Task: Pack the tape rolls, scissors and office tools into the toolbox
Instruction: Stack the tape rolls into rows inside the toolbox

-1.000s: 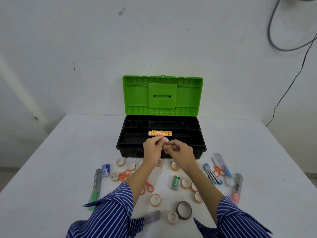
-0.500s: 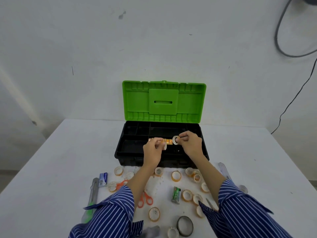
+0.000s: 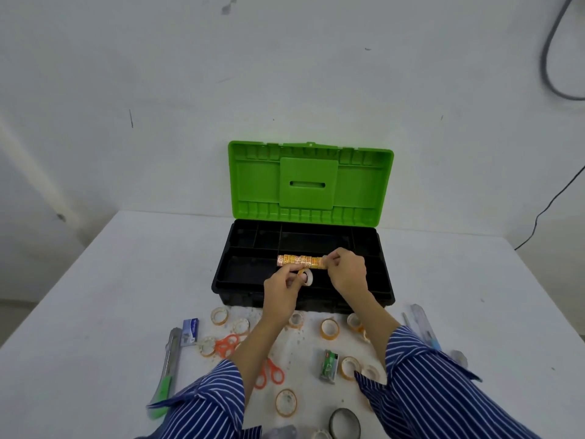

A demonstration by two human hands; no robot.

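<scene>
Toolbox (image 3: 304, 293): open on the bench (image 3: 95, 312), green lid (image 3: 310, 182) upright at 12 o'clock; black tray divided into compartments.
Row of rolls (image 3: 300, 262): orange tape rolls on edge, side by side, in the centre of the tray.
Change, right hand (image 3: 346, 274): one second ago both hands met just in front of the box; now this hand is over the tray, pinching a roll against the 3 o'clock end of the row. The roll itself is mostly hidden by the fingers.
Change, left hand (image 3: 280, 291): moved forward over the front of the tray; it pinches a white-and-orange roll (image 3: 306, 277) just short of the row, at its 6 o'clock side.
Meaning: judged, the row is being extended by one roll, with a second roll queued.
Remaining, loose rolls: many on the bench from 5 to 7 o'clock of the box, e.g. one roll (image 3: 286, 403).
Remaining, tools: orange scissors (image 3: 225, 345), green-handled cutter (image 3: 166, 372), staple box (image 3: 328, 364), not yet packed.
Progress: early, by estimate.
</scene>
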